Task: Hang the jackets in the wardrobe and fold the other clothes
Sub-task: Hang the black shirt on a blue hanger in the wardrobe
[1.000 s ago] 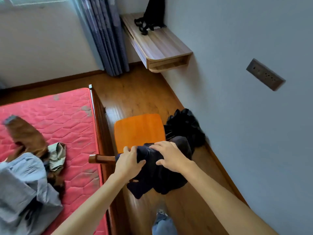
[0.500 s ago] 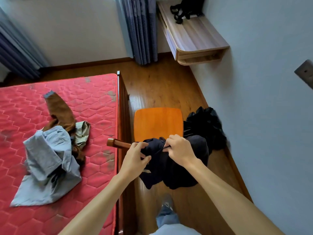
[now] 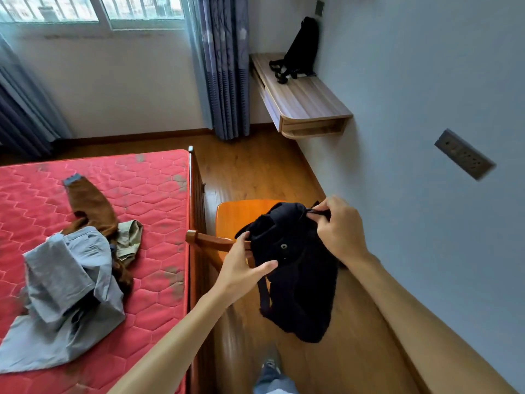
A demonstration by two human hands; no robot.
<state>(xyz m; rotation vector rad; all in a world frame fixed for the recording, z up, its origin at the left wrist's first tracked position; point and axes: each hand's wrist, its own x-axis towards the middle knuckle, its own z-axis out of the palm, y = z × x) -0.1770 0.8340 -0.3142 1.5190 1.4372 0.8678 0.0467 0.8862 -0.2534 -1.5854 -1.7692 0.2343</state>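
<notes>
A dark navy garment (image 3: 295,268) with a metal snap button hangs in the air above the orange wooden chair (image 3: 241,217). My right hand (image 3: 338,231) pinches its top edge near the wall. My left hand (image 3: 241,268) grips its left side at the chair's back rail. On the red mattress (image 3: 113,194) lie a grey-blue garment (image 3: 68,294), a brown garment (image 3: 91,206) and a small olive piece (image 3: 130,234), heaped together.
A wall-mounted wooden shelf (image 3: 304,100) at the back right carries a black bag (image 3: 301,49). Curtains (image 3: 224,66) hang by the window. A wall socket (image 3: 463,157) sits on the right wall. Wooden floor runs between bed frame and wall; my shoe (image 3: 270,368) shows below.
Both hands have raised the dark garment off the chair's back, so it now hangs free. The view has tilted up, showing the window.
</notes>
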